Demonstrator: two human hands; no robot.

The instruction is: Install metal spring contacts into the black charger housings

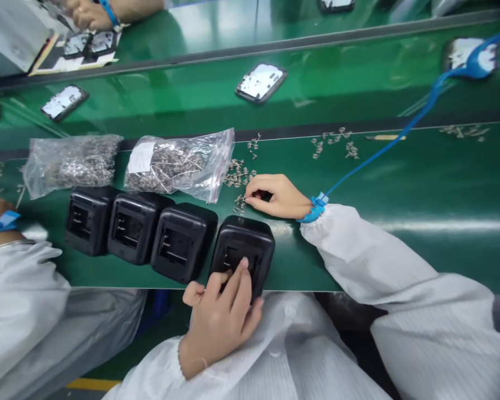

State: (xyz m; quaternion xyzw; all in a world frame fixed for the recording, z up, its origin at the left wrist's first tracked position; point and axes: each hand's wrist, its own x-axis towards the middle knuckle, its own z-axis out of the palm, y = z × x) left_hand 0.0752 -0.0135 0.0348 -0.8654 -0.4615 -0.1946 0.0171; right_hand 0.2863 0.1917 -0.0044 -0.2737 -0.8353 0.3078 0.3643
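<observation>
Several black plastic housings stand in a row at the near edge of the green bench. My left hand (220,314) rests on the rightmost black housing (244,244), fingers curled against its recessed front face. My right hand (275,195) lies on the bench behind it, fingers pinched together at a small pile of loose metal springs (237,178). I cannot make out whether a spring is between the fingertips. A blue wrist strap (314,208) sits on my right wrist, its coiled cord running up and right.
Two clear bags of metal parts (179,165) (70,162) lie behind the housings. More springs (333,143) are scattered further right. Flat black-framed parts (260,81) ride the conveyor beyond. A co-worker's sleeve and wrist (0,222) are at left; another person's hand (87,12) is top left.
</observation>
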